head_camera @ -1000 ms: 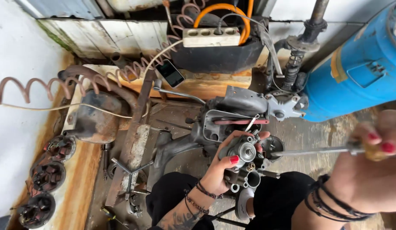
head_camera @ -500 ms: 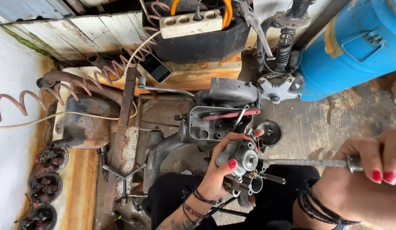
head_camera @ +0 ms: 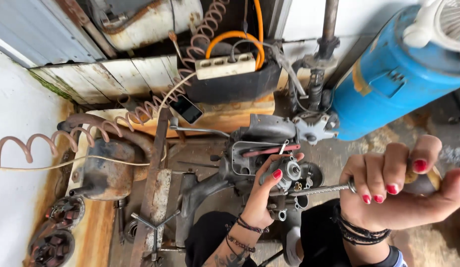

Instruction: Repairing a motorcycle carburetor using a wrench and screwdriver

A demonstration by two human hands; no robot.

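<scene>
My left hand [head_camera: 263, 192] grips a small grey metal carburettor-like part [head_camera: 290, 173] at the centre of the view, thumb on top. In my right hand [head_camera: 391, 188], close to the camera at the right, is a screwdriver [head_camera: 325, 188]; its fingers wrap the handle and its metal shaft points left, the tip meeting the part. Just behind the part lies a grey engine casing [head_camera: 262, 141] with a red rod [head_camera: 269, 150] across it. Both wrists wear dark bracelets.
A blue cylinder tank [head_camera: 393, 79] stands at the right. At the back a power strip [head_camera: 225, 66] with an orange cable sits on a black box; a phone [head_camera: 186, 109] lies beside it. Rusty parts [head_camera: 106, 168], a coiled hose [head_camera: 47, 143], and a cross wrench [head_camera: 154, 228] fill the left.
The camera has tilted up and moved closer. My right hand has drawn nearer to the part, and the screwdriver tip stays at it. The left hand keeps its hold.
</scene>
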